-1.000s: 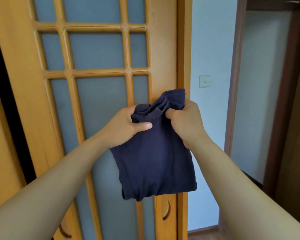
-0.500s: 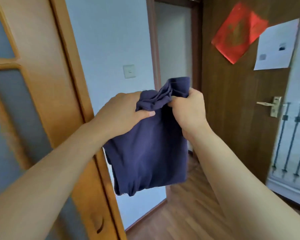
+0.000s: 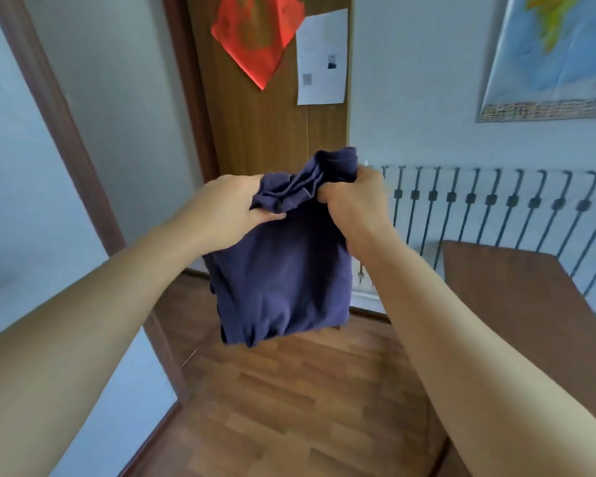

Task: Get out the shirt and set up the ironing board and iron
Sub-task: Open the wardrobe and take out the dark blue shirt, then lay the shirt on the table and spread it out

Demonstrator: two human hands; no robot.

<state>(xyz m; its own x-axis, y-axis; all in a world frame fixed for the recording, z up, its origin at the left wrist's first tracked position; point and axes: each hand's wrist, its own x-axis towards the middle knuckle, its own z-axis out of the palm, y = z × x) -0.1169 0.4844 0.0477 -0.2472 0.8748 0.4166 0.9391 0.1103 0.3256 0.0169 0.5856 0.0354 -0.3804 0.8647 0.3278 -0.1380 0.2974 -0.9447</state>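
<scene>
A dark navy shirt (image 3: 283, 270), still folded, hangs in the air in front of me at chest height. My left hand (image 3: 227, 211) grips its bunched top edge on the left side. My right hand (image 3: 355, 204) clutches the same top edge on the right, fingers closed into the fabric. The shirt's lower part droops freely above the wooden floor. No ironing board or iron is in view.
A brown wooden door (image 3: 265, 132) with a red paper (image 3: 255, 32) and a white sheet (image 3: 320, 56) stands ahead. A brown table (image 3: 516, 290) is at the right, before a radiator grille (image 3: 496, 204). A map (image 3: 558, 56) hangs upper right. Wood floor (image 3: 307, 401) lies below.
My view has swung right, from the glazed orange door past the light switch to the brown door, table and radiator. Both hands keep the same grip on the shirt.
</scene>
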